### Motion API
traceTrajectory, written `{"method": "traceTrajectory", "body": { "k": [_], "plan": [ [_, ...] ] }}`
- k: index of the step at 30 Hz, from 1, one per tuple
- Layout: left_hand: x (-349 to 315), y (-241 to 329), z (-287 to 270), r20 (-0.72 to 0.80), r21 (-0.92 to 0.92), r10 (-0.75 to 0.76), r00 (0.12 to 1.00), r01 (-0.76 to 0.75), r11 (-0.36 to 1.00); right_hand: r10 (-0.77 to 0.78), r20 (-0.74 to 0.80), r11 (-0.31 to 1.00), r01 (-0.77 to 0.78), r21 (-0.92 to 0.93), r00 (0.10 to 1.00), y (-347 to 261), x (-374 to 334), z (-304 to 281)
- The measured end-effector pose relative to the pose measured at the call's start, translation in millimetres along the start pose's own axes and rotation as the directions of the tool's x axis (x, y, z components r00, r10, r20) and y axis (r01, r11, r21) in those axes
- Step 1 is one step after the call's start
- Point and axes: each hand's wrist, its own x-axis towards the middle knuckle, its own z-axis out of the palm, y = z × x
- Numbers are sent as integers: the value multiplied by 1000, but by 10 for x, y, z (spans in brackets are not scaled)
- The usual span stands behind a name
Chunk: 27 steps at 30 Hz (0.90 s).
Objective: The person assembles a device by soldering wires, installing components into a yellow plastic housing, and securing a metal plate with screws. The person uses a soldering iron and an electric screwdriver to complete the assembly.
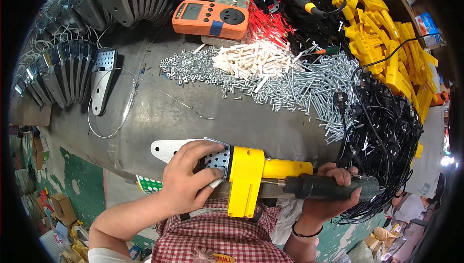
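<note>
Near the table's front edge, my left hand (186, 181) grips a silver perforated metal bracket (164, 149), its fingers over the part with the small holes. The bracket's tapered end points left. A yellow plastic handle (246, 181) butts against the bracket's right side, with its grip stub extending right. My right hand (328, 210) is wrapped round a black electric screwdriver (333, 188), held level below the grip. Its bit points left and reaches the yellow handle's side; whether a screw sits at the tip is hidden.
Behind lie piles of nuts (188, 65), white strips (256, 57) and long screws (309, 84). Black plug cords (382, 132) and yellow handles (377, 36) heap at right. An orange meter (210, 19) stands far back. Wired metal brackets (58, 74) line the left; a loose wire (169, 98) curls mid-table.
</note>
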Motion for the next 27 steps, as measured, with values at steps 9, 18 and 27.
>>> {"method": "traceTrajectory", "body": {
  "k": [9, 18, 27],
  "plan": [
    [12, 0, 65, -43, 61, 82, 996, -79, 995, -30, -4, 999, 30, -16, 1000, 2, -5, 31],
    [-33, 8, 75, -15, 76, 46, 999, -45, 996, 10, 6, 1000, -10, 12, 1000, -110, 238, 100],
    [-12, -12, 78, -56, 74, 63, 996, -59, 996, 5, 32, 999, -4, -43, 999, 11, 344, 158]
  ]
}}
